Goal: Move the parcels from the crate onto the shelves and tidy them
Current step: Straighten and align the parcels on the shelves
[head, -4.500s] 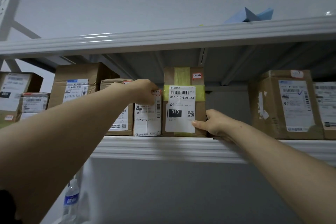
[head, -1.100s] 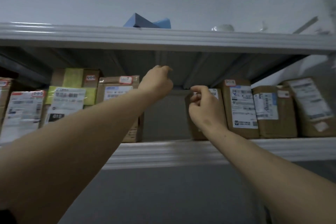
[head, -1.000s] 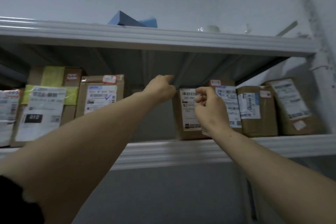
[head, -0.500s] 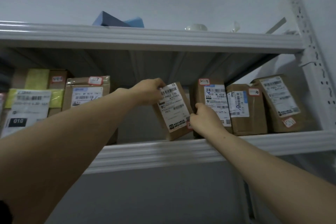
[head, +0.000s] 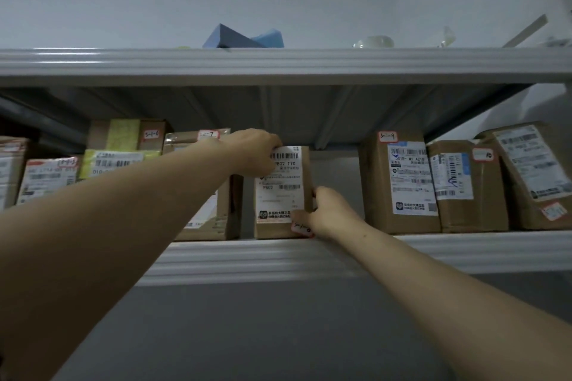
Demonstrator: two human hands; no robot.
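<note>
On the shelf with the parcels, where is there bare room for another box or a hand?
One free patch: between the held parcel and the parcel tagged 9, its lower front taken by the right hand. Only a slit separates the held parcel from the parcel tagged 7. Further left and far right, boxes stand packed.

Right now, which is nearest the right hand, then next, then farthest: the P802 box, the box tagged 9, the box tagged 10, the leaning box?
1. P802 box: touching; the right hand grips its lower right corner.
2. box tagged 9: just to the right.
3. box tagged 10: further right.
4. leaning box: far right end.
</note>
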